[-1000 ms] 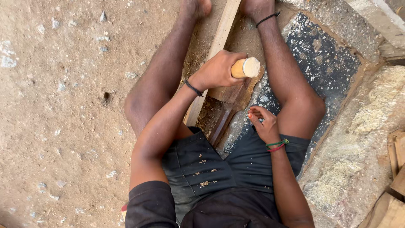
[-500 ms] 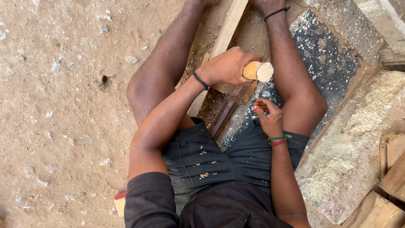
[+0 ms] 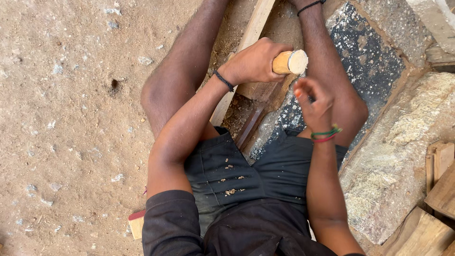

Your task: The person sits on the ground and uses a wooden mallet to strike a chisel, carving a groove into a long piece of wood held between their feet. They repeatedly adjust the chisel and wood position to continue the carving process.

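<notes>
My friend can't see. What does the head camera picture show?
A seated person's left hand grips a round wooden handle above a wooden plank between their legs. The right hand is raised beside it, fingers loosely curled, over sandy ground.

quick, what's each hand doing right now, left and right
Left hand: closed around a wooden handle.
Right hand: raised, fingers loosely curled; whether it holds anything cannot be told.

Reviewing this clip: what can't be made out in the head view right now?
- Lower part of the wooden handle: covered by the left hand.
- What the right hand pinches: too small, blurred.
- Dark wood piece between the legs: partly hidden by both hands.
- Feet: cut off by the top edge.
</notes>
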